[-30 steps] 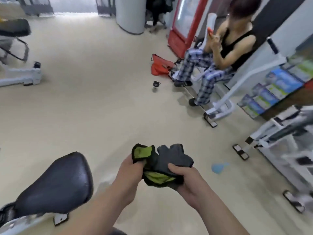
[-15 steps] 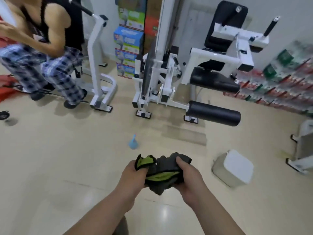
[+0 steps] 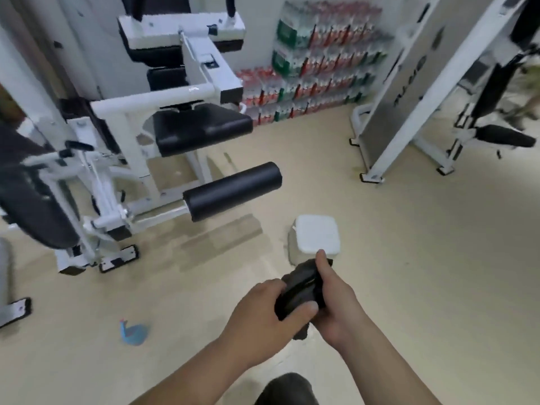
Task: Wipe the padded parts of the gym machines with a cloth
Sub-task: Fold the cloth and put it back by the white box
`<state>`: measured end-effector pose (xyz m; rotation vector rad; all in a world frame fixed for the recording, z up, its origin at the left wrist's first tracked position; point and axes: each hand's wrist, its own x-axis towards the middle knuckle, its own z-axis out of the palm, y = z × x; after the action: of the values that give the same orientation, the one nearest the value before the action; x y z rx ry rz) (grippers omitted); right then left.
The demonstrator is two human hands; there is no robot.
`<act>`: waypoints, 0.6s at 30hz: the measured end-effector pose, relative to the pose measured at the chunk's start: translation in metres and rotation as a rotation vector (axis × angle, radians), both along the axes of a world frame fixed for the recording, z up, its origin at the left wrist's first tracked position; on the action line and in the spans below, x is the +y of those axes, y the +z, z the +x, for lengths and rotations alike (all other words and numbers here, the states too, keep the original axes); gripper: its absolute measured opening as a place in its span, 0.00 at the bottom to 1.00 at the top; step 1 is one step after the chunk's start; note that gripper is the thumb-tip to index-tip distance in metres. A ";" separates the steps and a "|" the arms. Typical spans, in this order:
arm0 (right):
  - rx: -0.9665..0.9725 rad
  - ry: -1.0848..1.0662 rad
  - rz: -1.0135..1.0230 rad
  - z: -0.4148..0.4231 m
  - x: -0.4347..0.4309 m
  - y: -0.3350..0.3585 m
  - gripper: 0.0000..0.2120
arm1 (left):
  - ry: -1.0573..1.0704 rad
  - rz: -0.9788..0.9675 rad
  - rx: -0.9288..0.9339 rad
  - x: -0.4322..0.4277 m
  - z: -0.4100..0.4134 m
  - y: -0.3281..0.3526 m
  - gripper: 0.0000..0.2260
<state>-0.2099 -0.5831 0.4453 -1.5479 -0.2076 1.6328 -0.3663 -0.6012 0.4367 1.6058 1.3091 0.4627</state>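
Two bare hands clasp a crumpled dark cloth (image 3: 301, 287) above a beige floor (image 3: 409, 258), the left hand (image 3: 263, 314) curled round its near end and the right hand (image 3: 336, 305) wrapped round its far side. On the white-framed machine (image 3: 117, 108) to the left, a black padded seat (image 3: 201, 128) and a black cylindrical roller pad (image 3: 233, 194) stand well apart from the cloth. A white square box (image 3: 317, 235) sits just beyond the hands. A blurred blue object (image 3: 133, 333), perhaps plastic, lies at left.
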 end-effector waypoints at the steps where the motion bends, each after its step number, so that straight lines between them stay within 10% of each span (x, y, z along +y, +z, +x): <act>1: -0.011 -0.045 0.012 0.020 0.010 -0.001 0.31 | -0.059 0.002 0.014 0.018 0.022 0.002 0.15; 8: -0.029 -0.198 0.087 0.168 0.084 -0.022 0.17 | 0.192 -0.268 -0.266 0.144 0.132 -0.043 0.09; 14: -0.045 -0.103 0.199 0.238 0.149 -0.006 0.13 | 0.149 -0.628 -0.131 0.203 0.171 -0.079 0.13; 18: -0.084 0.029 0.246 0.259 0.217 0.005 0.09 | 0.253 -0.475 -0.076 0.264 0.198 -0.074 0.22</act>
<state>0.0496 -0.3660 0.4500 -1.4310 -0.4604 1.5028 -0.1680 -0.3367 0.3631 1.0286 1.4424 0.3279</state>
